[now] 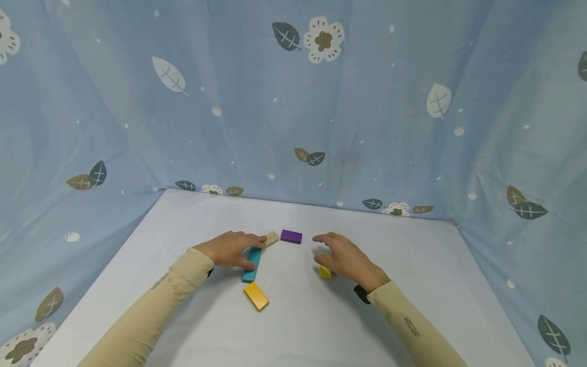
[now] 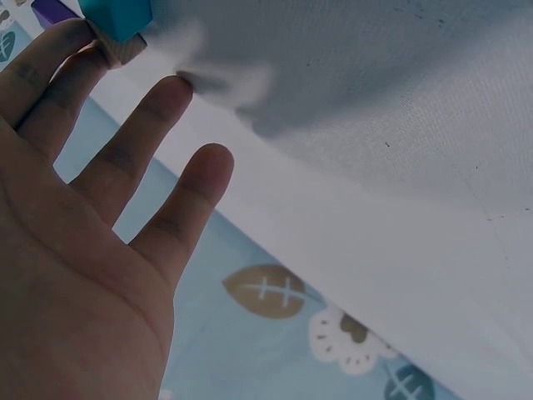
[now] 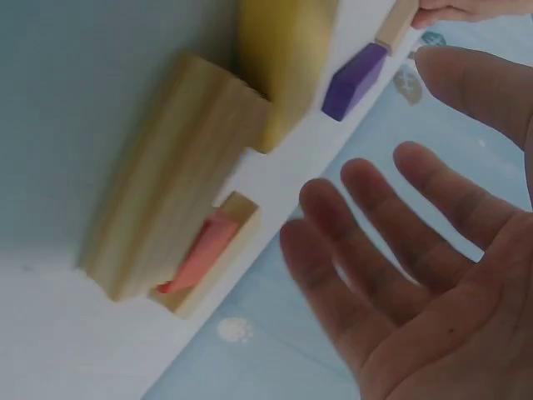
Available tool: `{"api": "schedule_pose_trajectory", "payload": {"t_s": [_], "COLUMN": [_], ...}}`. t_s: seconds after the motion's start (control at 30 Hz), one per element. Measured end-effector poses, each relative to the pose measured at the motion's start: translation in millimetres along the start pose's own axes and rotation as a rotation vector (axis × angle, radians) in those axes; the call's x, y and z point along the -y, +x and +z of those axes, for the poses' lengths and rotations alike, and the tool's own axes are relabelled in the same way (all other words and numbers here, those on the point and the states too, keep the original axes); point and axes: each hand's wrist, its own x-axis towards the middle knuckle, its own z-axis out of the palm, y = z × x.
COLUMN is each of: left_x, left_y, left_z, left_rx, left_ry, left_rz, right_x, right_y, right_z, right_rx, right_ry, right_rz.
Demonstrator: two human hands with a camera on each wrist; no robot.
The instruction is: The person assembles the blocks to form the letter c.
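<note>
Probably light, stiff blue rectangular block (image 1: 255,257) lay below left of head frame's centre; I judged long sides best hold. Left hand (image 1: 231,250): fingers spread, pinch on block I couldn't tell. Right hand (image 1: 347,258): fingers spread, near yellow block (image 1: 325,272).

Block (image 1: 291,237) between left hand (image 1: 234,248) and right hand (image 1: 344,256), other blocks (image 1: 325,273) probably beneath the latter
</note>
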Motion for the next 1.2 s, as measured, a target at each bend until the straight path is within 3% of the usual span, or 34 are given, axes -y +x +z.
{"api": "schedule_pose_trajectory", "payload": {"t_s": [0.13, 0.33, 0.73, 1.2], "left_x": [0.6, 0.5, 1.7, 2.4], "left_y": [0.1, -0.8, -1.8, 0.8], "left_z": [-0.4, -1.8, -1.1, 1.0], "left_rx": [-0.004, -0.001, 0.001, 0.009], "left_ry": [0.003, 0.009, -0.004, 0.003], "left_rz": [0.007, 0.016, 0.013, 0.000], "right_x": [-4, -6, 0, 8], "right_y": [-6.8, -12.9, -11.1, -0.8], "right_z": [6, 13, 21, 22], "right_rx": [-0.010, 0.015, 0.057, 0.044], "right_ry": [-0.078, -0.143, -0.075, -0.078], "right_rz": [0.032, 0.002, -0.084, 0.032]}}
